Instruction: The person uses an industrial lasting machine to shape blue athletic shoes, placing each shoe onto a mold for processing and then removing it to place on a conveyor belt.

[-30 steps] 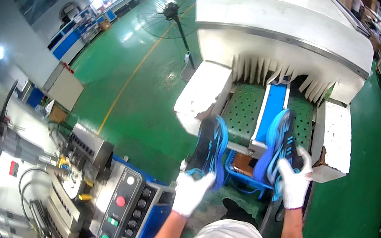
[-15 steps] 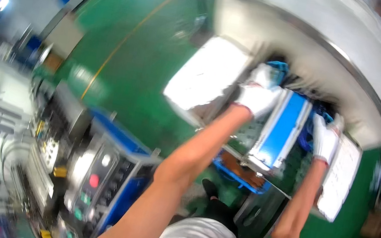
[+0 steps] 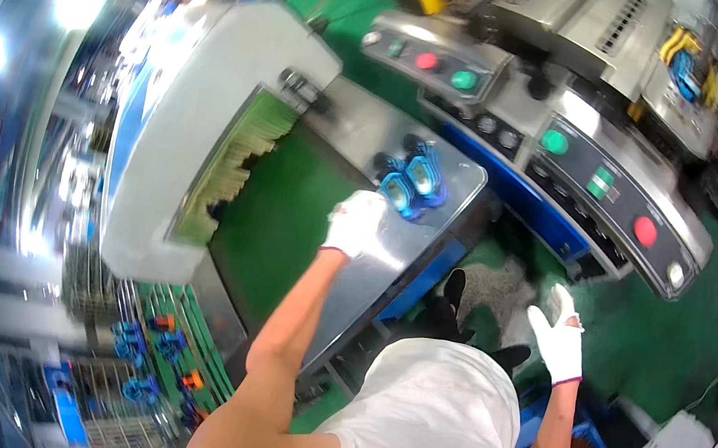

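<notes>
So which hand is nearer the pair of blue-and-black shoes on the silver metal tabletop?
Left. The left white-gloved hand is right beside the shoes, at their near-left side; contact unclear. The right white-gloved hand is farther away, rightward beyond the tabletop.

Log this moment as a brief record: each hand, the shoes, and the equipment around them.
Left hand: white-gloved, beside the shoes; contact unclear
Right hand: white-gloved, fingers spread, nothing visible in it
Shoes: two, blue, side by side on a metal table
Machine: white, bristle curtain, green belt
Control panel: red and green buttons
</notes>
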`<state>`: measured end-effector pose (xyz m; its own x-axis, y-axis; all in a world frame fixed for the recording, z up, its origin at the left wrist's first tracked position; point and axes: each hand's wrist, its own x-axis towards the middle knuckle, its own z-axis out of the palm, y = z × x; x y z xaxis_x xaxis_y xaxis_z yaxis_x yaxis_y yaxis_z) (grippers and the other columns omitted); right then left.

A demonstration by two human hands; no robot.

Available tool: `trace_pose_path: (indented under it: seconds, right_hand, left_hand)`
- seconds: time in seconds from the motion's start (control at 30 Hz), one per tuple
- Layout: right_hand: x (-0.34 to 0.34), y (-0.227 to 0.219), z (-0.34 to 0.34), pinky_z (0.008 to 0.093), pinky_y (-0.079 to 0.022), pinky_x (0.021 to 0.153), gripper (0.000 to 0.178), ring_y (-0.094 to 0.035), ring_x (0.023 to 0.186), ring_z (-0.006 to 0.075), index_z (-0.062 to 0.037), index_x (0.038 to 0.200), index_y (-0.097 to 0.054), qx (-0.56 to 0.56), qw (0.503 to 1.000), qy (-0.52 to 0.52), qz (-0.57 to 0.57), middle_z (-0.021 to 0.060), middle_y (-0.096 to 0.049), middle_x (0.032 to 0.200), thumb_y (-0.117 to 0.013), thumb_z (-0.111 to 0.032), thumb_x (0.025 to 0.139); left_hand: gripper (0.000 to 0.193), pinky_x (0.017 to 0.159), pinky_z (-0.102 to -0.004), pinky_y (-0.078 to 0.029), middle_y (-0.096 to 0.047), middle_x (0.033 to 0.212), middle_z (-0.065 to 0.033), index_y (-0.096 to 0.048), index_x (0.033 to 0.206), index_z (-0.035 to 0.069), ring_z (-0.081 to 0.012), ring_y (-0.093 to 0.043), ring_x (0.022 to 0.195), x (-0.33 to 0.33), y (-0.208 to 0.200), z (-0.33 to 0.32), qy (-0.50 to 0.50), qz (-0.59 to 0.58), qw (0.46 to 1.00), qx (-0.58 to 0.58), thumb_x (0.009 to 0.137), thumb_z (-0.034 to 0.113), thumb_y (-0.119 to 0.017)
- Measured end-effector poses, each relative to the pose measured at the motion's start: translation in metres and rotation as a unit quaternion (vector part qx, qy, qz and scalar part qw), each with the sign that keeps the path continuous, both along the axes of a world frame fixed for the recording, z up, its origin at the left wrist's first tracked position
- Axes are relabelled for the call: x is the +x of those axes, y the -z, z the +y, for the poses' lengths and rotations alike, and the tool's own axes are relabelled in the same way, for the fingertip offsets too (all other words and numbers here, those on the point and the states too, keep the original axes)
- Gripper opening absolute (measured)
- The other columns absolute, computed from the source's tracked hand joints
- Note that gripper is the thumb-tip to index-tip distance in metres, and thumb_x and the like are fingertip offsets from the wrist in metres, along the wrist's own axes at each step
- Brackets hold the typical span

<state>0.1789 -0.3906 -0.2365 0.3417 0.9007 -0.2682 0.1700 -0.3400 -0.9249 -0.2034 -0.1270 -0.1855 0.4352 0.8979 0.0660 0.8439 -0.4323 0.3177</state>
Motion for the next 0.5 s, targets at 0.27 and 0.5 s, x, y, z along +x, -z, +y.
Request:
trace_pose_path:
  seconds: [0.27,0.5]
  right_hand:
    - [-0.122,-0.021,0.202,0.0418,-0.04,0.116,0.084,-0.05,0.14,0.037,0.0055,0.15,-0.041,0.019,0.981,-0.138,-0.136,0.0277,-0.052,0.148,-0.081,-0.029,0.085]
    - [-0.272,-0.016,0.328,0.048,-0.033,0.119,0.09,-0.041,0.143,0.045,0.0051,0.15,-0.04,0.122,0.899,-0.227,-0.354,0.0294,-0.045,0.152,-0.086,-0.025,0.079]
  left_hand:
    - [0.043,0.108,-0.0465,-0.046,-0.064,0.134,-0.0155,-0.065,0.13,0.009,-0.034,-0.06,0.125,-0.224,0.114,-0.033,-0.458,-0.042,0.886,-0.067,0.09,0.025,-0.069]
    - [0.053,0.11,-0.0582,-0.041,-0.052,0.148,-0.0129,-0.058,0.138,0.019,-0.0371,-0.047,0.137,-0.27,0.195,0.046,-0.438,-0.115,0.882,-0.133,0.087,0.015,-0.071]
